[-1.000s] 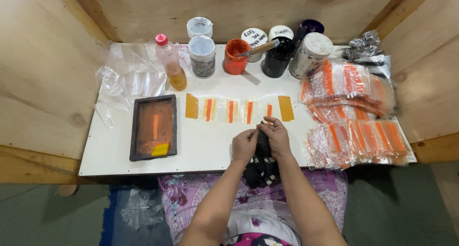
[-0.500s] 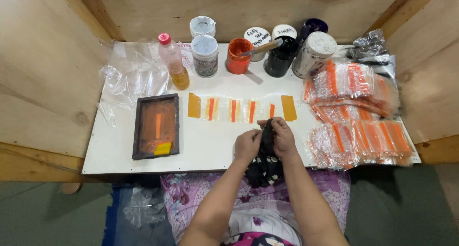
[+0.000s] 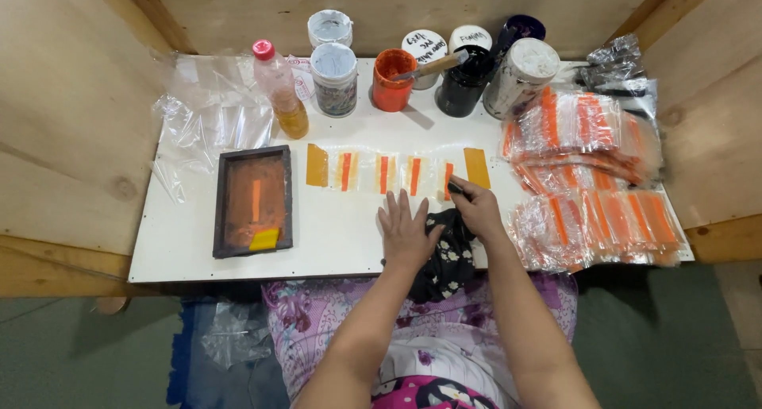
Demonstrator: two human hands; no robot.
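Person seated at the near edge of a white board table (image 3: 333, 242), both hands over its middle. Left hand (image 3: 406, 233) lies palm down on the bare white surface, fingers spread and flat, holding nothing. Right hand (image 3: 476, 208) is curled around a black cloth with small white flowers (image 3: 449, 250); fingers pinch a bunched end of it against the table just near the taped strip. The rest of the cloth trails off the near edge toward the lap, crumpled and dark.

Just beyond the hands: a row of clear plastic sleeves with orange stripes (image 3: 397, 173), lying flat, held at each end by a piece of amber tape (image 3: 317, 164). Left of that, a dark wooden-framed printing screen (image 3: 254, 200) stained orange. Far side: an orange paint pot (image 3: 392, 79), a black jar (image 3: 465, 82) and a plastic bottle with a pink cap (image 3: 279, 95). Right: stacked piles of printed clear bags (image 3: 591, 171).
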